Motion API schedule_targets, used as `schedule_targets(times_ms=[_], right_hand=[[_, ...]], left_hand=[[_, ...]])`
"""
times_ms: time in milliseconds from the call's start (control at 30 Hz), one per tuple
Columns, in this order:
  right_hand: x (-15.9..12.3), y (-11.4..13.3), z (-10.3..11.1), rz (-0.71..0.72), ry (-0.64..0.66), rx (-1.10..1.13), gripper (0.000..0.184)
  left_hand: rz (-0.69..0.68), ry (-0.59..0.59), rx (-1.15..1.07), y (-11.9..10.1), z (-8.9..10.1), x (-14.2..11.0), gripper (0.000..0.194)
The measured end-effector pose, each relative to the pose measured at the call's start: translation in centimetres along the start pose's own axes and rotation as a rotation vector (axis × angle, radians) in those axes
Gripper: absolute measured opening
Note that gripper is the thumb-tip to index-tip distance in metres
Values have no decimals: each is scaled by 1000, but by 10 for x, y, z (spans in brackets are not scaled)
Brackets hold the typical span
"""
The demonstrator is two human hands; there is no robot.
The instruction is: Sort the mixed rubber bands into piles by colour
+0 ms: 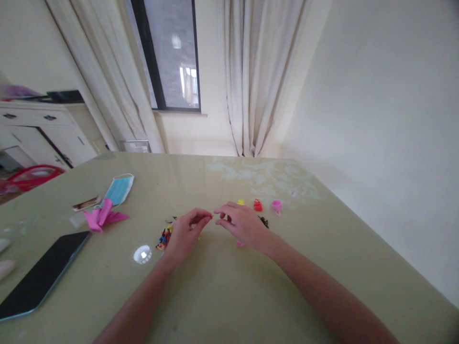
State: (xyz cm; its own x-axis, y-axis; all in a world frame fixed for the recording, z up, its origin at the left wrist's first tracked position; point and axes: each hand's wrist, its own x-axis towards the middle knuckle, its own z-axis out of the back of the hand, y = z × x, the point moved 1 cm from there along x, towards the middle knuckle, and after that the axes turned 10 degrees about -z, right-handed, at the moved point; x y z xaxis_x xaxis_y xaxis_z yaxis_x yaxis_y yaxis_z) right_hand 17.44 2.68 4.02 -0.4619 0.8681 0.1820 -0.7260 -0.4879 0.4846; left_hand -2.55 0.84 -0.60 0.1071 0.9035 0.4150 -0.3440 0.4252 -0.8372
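Observation:
My left hand (188,234) is closed in a pinch, with a tiny red rubber band (211,217) showing at its fingertips. Just right of it, my right hand (244,224) has its thumb and forefinger apart, with nothing visible between them. A mixed pile of coloured rubber bands (165,238) lies partly hidden behind my left hand. Around my right hand are small sorted heaps: yellow bands (240,201), red bands (257,205), pink bands (276,206) and black bands (264,221). Another bit of pink (240,244) peeks out under the right hand.
Left on the glossy table (222,296) lie a dark-screened phone or tablet (45,272), a pink folded-paper crane (103,217), a blue face mask (120,190) and a small printed packet (86,203). A bright lamp reflection shows near the pile. A wall borders the right side.

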Motion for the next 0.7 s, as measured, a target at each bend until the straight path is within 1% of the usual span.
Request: schedule_targets(times_ms=[100,167,300,467,567,700], right_hand=[[0,-1,-3,31,-2,-16,17],[0,0,-2,49,-7,-23,15],[-1,4,1,29,-27,8,11],[0,5,5,4,-21,18,12],[1,0,18,-28,-40,125,7],[-2,-3,50,-30,-81,292,6]], left_hand=[[-11,26,-53,-2,-3,-1,24],[-10,39,-60,-3,-4,-2,23],[-25,64,-60,-3,-4,-3,23],[-38,79,-46,-4,-4,-4,21],[-29,56,9,-3,-3,-3,20],[-11,44,145,5,-1,-3,17]])
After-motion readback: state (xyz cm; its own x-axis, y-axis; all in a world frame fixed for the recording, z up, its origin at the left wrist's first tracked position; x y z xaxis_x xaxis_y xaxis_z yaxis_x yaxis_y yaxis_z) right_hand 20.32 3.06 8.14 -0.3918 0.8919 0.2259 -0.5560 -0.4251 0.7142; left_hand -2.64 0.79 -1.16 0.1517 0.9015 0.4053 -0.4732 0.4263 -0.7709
